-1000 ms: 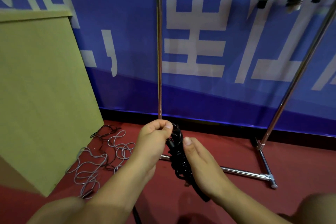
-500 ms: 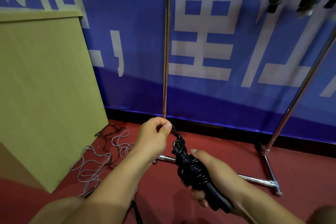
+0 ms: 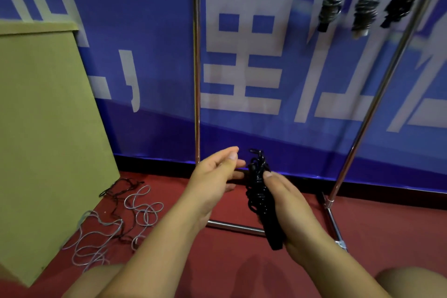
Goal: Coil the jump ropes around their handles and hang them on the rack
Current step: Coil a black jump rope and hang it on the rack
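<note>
A black jump rope (image 3: 259, 191), wound into a tight bundle around its handles, stands nearly upright in my right hand (image 3: 287, 203), which grips it from the right side. A small loop sticks out at the bundle's top. My left hand (image 3: 215, 176) hovers just left of the bundle with its fingers extended toward it and holds nothing. The chrome rack (image 3: 197, 60) stands behind, against the blue banner. Three coiled ropes (image 3: 362, 7) hang from its top at the upper right.
Loose grey and black ropes (image 3: 116, 220) lie tangled on the red floor at the left, beside a tan board (image 3: 43, 128) leaning there. The rack's base bars (image 3: 333, 222) run along the floor under and right of my hands. My knees show at the bottom edge.
My left hand has let go of the rope end it was pinching and opened. My right hand has raised the bundle and turned it more upright.
</note>
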Demonstrator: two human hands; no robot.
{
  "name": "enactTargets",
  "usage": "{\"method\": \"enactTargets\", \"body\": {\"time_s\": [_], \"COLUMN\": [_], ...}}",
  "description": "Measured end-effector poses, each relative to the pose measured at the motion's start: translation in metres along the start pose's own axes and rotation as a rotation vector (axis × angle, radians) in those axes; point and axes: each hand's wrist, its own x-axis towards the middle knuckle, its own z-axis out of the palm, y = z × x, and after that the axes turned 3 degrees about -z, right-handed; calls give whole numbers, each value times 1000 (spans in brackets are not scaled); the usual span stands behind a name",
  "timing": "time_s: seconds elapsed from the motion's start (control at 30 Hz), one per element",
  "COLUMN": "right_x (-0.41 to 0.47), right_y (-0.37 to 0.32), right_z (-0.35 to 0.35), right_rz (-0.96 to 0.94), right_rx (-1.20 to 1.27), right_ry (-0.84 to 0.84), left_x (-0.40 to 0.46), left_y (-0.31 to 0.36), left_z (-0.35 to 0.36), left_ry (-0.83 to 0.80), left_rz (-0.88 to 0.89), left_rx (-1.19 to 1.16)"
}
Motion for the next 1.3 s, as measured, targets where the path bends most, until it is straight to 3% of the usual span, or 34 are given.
{"method": "enactTargets", "body": {"time_s": [0.13,0.27,0.43,0.6,0.7,0.87,1.03,1.3], "right_x": [12,15,16,24,36,73,106,151], "right_y": [1,6,15,21,15,-27,-89,-199], "right_z": [-7,0,9,18,16,-3,-19,-25], "right_rz": [-120,-199,-221,-179,-141,-158,-252,-492], "right_rx": [-61,-76,-90,-76,-56,-37,-95,-184], "right_ry": [119,56,-11,-23,-5,71,117,166], "left_x": [1,1,-1,11,31,72,104,151], "left_y": [-5,-5,-2,0,8,50,106,211], "left_z": [19,36,34,31,38,60,90,121], "left_ry": [37,5,88,186,156,37,-94,-84], "left_rz": [-17,-5,48,46,17,-29,40,218], "left_rx": [5,-60,-157,-110,-78,-28,67,116]}}
